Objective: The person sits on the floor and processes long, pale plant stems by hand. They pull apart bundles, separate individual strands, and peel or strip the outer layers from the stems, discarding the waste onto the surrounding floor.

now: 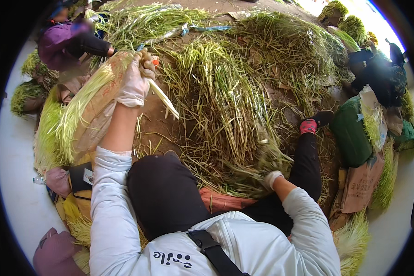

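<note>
My left hand, in a thin whitish glove, is raised at the upper left with its fingers closed around pale stalks. Their white ends stick out below the fist toward the lower right. A small orange-red object shows beside the knuckles; I cannot tell what it is. Low on the right, my gloved right hand is at the near edge of a heap of long green and straw-coloured stalks. Blurred leaves lie just past it, and its fingers are hidden.
Bundles of pale yellow-green shoots lie on a brown sack at left. A person in purple sits beyond. At right are a green bag, a printed brown sack and a person in dark clothes. More stalks cover the far floor.
</note>
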A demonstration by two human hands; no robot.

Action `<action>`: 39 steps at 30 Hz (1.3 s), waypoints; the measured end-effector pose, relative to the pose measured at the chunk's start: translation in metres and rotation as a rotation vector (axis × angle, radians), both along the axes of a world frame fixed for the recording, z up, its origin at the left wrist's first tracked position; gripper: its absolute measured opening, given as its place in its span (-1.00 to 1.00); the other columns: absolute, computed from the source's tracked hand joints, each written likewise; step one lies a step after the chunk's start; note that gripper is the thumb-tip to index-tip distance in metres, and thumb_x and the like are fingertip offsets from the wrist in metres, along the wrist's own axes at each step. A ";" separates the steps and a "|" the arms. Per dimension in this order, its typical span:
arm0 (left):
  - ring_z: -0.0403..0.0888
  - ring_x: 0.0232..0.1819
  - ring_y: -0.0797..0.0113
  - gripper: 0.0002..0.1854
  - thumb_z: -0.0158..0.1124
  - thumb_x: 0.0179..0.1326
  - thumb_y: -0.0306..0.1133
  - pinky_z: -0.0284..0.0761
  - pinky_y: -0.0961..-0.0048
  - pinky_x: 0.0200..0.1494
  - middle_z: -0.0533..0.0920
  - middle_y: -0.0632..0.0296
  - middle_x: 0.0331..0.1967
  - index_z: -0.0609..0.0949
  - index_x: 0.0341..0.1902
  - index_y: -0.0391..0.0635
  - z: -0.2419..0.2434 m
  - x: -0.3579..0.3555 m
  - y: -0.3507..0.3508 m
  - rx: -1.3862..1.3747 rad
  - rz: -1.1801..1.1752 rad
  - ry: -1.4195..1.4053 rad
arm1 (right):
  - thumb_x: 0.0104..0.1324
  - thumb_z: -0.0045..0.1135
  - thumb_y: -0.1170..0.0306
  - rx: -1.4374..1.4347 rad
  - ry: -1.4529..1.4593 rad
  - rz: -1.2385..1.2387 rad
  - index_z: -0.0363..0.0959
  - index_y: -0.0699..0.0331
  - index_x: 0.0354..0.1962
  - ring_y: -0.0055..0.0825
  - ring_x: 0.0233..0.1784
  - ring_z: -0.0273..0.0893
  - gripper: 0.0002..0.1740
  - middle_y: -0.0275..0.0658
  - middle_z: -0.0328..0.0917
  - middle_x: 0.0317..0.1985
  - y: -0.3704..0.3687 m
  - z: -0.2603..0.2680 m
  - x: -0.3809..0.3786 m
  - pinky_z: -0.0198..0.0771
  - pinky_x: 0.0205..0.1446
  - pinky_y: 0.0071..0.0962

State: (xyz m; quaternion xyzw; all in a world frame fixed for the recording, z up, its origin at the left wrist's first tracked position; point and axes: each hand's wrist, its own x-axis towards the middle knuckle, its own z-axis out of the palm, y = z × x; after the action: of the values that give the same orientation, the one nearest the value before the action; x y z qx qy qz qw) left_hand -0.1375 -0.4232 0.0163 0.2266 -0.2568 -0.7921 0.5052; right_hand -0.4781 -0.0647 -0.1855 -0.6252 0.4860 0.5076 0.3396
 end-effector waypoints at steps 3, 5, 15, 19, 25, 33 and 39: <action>0.45 -0.55 0.59 -0.80 0.08 0.35 -0.19 0.29 0.73 -0.66 0.58 0.35 -0.43 0.54 -0.16 -0.03 -0.013 0.000 -0.026 0.040 -0.082 -0.019 | 0.30 0.00 0.15 -0.040 -0.015 -0.061 0.51 0.03 0.04 -0.30 0.07 0.55 -0.60 -0.22 0.55 0.03 -0.005 0.010 -0.019 0.47 0.02 -0.30; 0.45 -0.55 0.61 -0.78 0.09 0.34 -0.19 0.29 0.75 -0.66 0.58 0.36 -0.43 0.53 -0.13 -0.07 -0.030 -0.001 -0.025 -0.043 -0.137 -0.054 | 0.30 -0.01 0.09 -0.129 0.010 -0.232 0.50 0.12 0.03 -0.28 -0.05 0.60 -0.56 -0.16 0.58 -0.04 -0.047 0.022 -0.024 0.49 -0.02 -0.32; 0.35 -0.61 0.65 -0.79 0.03 0.38 -0.19 0.21 0.76 -0.68 0.54 0.38 -0.47 0.50 -0.13 -0.05 -0.098 0.023 0.028 0.298 0.013 -0.259 | -0.08 0.40 -0.14 -0.837 -0.315 -1.011 -0.36 0.20 0.41 0.03 0.36 0.12 0.36 0.26 -0.06 0.35 -0.226 -0.014 0.037 0.25 0.33 -0.21; 0.35 -0.60 0.66 -0.78 0.09 0.34 -0.16 0.17 0.78 -0.68 0.52 0.42 -0.47 0.50 -0.12 -0.03 -0.092 0.033 0.032 0.307 -0.016 -0.143 | -0.05 0.43 0.17 -0.989 -0.223 -0.886 -0.33 0.13 0.42 -0.20 -0.02 0.47 0.27 0.04 0.41 -0.06 -0.234 -0.020 0.042 0.43 0.11 -0.30; 0.33 -0.59 0.67 -0.79 0.10 0.33 -0.18 0.17 0.79 -0.68 0.52 0.42 -0.46 0.51 -0.11 -0.03 -0.081 0.030 0.041 0.264 -0.048 -0.064 | 0.04 0.27 0.62 -1.237 -1.029 -1.142 -0.06 0.09 0.39 -0.51 -0.15 0.52 0.00 -0.17 0.54 -0.04 -0.240 0.053 0.015 0.51 -0.10 -0.65; 0.32 -0.59 0.65 -0.77 0.12 0.32 -0.20 0.16 0.80 -0.68 0.51 0.40 -0.43 0.52 -0.09 -0.05 -0.080 0.023 0.045 0.234 -0.096 -0.008 | 0.06 0.34 0.38 -0.740 -0.448 -0.405 0.16 0.03 0.29 -0.30 0.13 0.42 -0.16 -0.01 0.41 0.10 -0.190 0.070 0.051 0.40 0.23 -0.41; 0.36 -0.55 0.65 -0.77 0.08 0.34 -0.21 0.23 0.77 -0.67 0.50 0.39 -0.42 0.50 -0.08 -0.09 -0.086 0.033 0.045 0.315 -0.138 0.083 | 0.10 0.19 0.65 -1.462 -0.704 -0.752 0.47 0.18 0.02 -0.30 0.08 0.50 -0.51 -0.14 0.52 0.04 -0.083 0.073 -0.121 0.37 0.17 -0.43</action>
State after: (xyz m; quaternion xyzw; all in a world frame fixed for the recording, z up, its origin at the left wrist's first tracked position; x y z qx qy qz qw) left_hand -0.1042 -0.3786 -0.0694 0.2519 -0.1234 -0.8640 0.4182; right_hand -0.5989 -0.1473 -0.1126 -0.6042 0.7286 -0.2953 0.1299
